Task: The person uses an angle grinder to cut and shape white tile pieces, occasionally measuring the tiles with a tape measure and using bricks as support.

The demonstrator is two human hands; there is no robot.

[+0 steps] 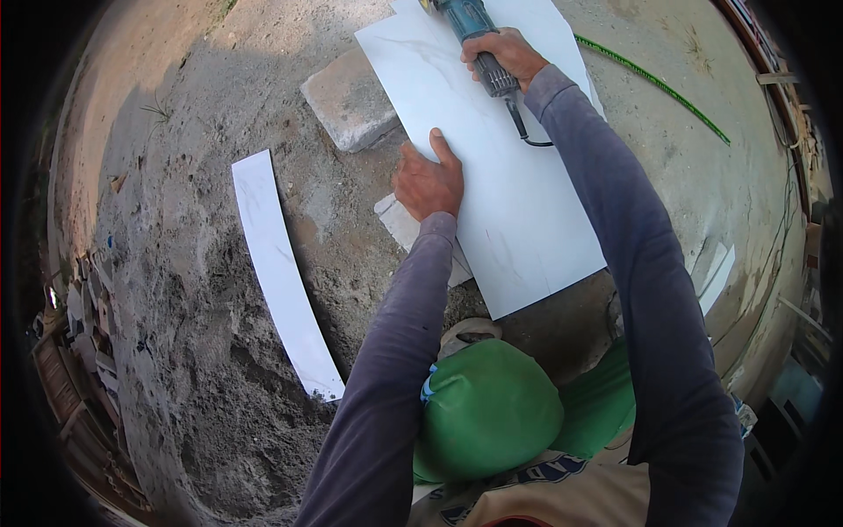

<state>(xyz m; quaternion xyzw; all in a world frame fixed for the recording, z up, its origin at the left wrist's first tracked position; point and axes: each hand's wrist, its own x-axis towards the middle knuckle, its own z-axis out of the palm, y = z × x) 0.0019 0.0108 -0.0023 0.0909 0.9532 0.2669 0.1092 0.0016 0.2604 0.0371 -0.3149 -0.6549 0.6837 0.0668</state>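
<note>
1) Teal power tool (466, 19) is held in right hand (507, 60) at far part of white slab (527, 211)
2) Left hand (428, 180) is placed at slab's left edge, fingers curled, thumb extended; grip cannot be told
3) White strip (283, 268) is seen on ground (193, 351), left of slab

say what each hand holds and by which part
The right hand holds a teal power tool by the rear of its body. The left hand touches a white slab at its left edge; whether it grips cannot be told.
</note>
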